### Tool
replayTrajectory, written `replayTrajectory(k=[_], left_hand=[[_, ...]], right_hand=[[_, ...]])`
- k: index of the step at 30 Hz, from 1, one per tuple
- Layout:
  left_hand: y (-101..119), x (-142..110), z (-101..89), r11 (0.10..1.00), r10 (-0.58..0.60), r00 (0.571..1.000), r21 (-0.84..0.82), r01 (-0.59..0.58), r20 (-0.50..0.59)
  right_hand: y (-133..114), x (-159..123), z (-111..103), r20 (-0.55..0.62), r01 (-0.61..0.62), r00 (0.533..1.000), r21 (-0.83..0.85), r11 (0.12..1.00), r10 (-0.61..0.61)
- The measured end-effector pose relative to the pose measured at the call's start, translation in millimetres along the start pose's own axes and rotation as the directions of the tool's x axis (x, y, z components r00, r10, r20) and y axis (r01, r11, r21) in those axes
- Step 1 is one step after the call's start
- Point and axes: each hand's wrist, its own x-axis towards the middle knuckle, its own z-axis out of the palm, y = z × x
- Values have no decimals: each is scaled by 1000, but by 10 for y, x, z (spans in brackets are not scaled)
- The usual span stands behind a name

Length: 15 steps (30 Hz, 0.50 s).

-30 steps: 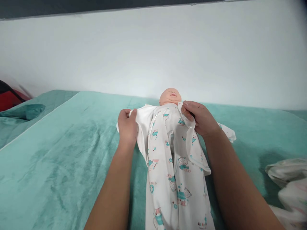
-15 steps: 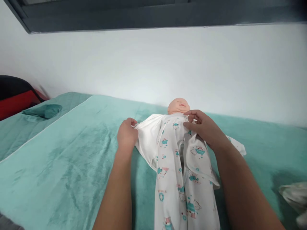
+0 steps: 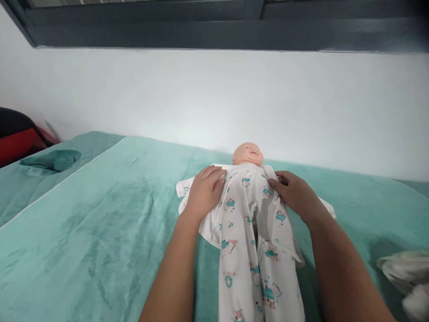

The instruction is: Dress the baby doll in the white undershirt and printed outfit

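A baby doll (image 3: 247,154) lies on its back, its head toward the wall. Over its body is spread white baby clothing (image 3: 231,250) with a teal and pink cartoon print, its two long legs running toward me. My left hand (image 3: 205,191) rests flat, fingers extended, on the white cloth at the doll's left-of-view side; a short printed sleeve (image 3: 183,188) sticks out beyond it. With thumb and bent fingers, my right hand (image 3: 293,192) grips the clothing's edge by the other shoulder. Another sleeve end (image 3: 328,207) shows past my right wrist.
A teal plush cover (image 3: 117,214) lies under everything, meeting a white wall (image 3: 150,98) below a dark window frame (image 3: 201,33). Crumpled pale cloth (image 3: 404,270) lies at the right. On the left are a dark teal bundle (image 3: 52,160) and a red and black object (image 3: 18,141).
My left hand has let go of the outstretched white cloth and moved right, onto the garment. The cloth there now lies lower, with a sleeve showing. My right hand has shifted slightly right and down.
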Motion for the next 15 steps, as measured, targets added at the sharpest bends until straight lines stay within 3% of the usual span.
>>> replayTrajectory(k=[2, 4, 7, 9, 12, 15], left_hand=[[-16, -5, 63, 990, 1, 997, 138, -12, 80], [-40, -12, 94, 968, -53, 992, 250, 23, 111], [-54, -17, 113, 938, -106, 990, 340, 68, 96], [-40, -13, 125, 922, -126, 989, 377, 89, 73], [-6, 3, 146, 907, -141, 989, 406, 114, 38], [12, 32, 171, 906, -162, 987, 395, 151, -5]], right_hand=[[186, 39, -60, -21, -21, 1000, 106, 994, 23], [423, 81, -176, -112, -74, 990, 120, 990, 87], [730, 118, -372, -300, -179, 939, -14, 984, 166], [812, 130, -429, -404, -185, 908, -142, 972, 114], [715, 156, -324, -449, -25, 887, -283, 959, -109], [493, 198, -69, -342, 231, 885, -266, 936, -316]])
